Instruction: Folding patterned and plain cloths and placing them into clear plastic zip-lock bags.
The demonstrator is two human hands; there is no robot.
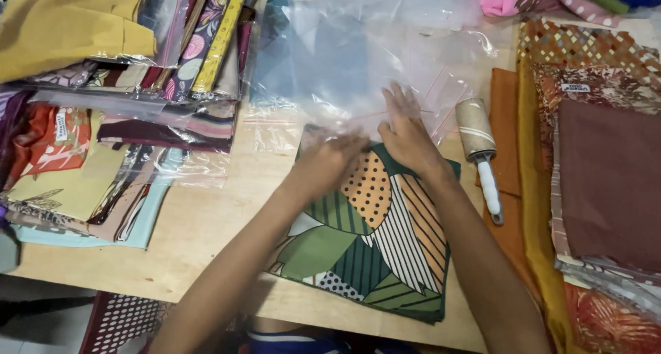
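1. Your left hand [329, 163] rests on the top edge of a folded square scarf printed with green leaves, orange dots and black stripes [372, 237]; the hand is motion-blurred, so you cannot tell whether its fingers are spread or pinching.
2. Your right hand [407, 135] lies flat with fingers spread at the mouth of a clear plastic zip bag with a red seal line [358, 65], just where bag and scarf meet.
3. The scarf sits in the middle of the pale wooden table [206, 223], its upper edge under the bag.
4. A white-handled lint roller [480, 147] lies just right of your right hand.
5. Bagged patterned fabrics [124, 106] are heaped at left; a stack of folded brown and orange cloths [606, 182] stands at right.
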